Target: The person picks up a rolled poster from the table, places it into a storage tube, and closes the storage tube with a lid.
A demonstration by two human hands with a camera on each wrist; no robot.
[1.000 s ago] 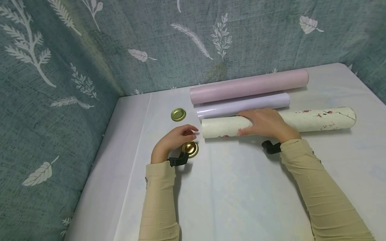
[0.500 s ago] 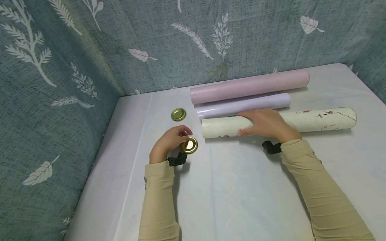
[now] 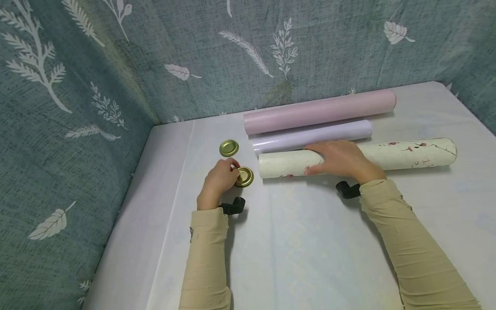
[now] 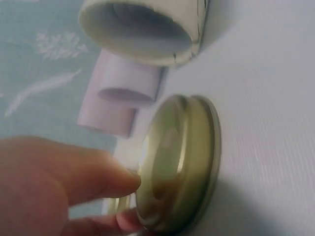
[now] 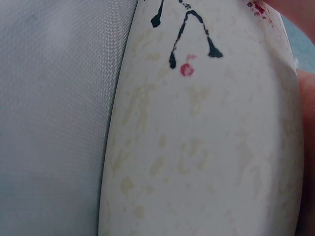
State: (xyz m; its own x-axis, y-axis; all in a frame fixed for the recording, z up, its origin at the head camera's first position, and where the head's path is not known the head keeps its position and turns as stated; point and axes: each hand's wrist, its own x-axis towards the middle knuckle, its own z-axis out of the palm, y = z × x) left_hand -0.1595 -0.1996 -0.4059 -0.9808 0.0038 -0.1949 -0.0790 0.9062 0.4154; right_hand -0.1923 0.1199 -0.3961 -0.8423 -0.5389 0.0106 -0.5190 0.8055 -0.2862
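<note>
Between thumb and fingers, my left hand (image 3: 219, 181) pinches a gold jar lid (image 3: 246, 176) by its left edge, close over the table. The left wrist view shows this lid tilted on its side, the thumb (image 4: 106, 174) against its face. My right hand (image 3: 342, 158) lies over a cream wallpaper roll (image 3: 410, 154) printed with red blossoms and dark branches, gripping it from above with the thumb on the near side. A second jar lid (image 3: 229, 147), greenish gold, rests flat on the table just beyond the left hand.
Behind the cream roll lie a shiny lavender roll (image 3: 314, 135) and a longer pink roll (image 3: 321, 112), side by side. A white cloth covers the table (image 3: 310, 245). Leaf-patterned green fabric (image 3: 186, 38) hangs along the back and left side.
The left hand has closed on the near gold lid and moved it away from me, toward the other lid. The right hand and the rolls stay where they were.
</note>
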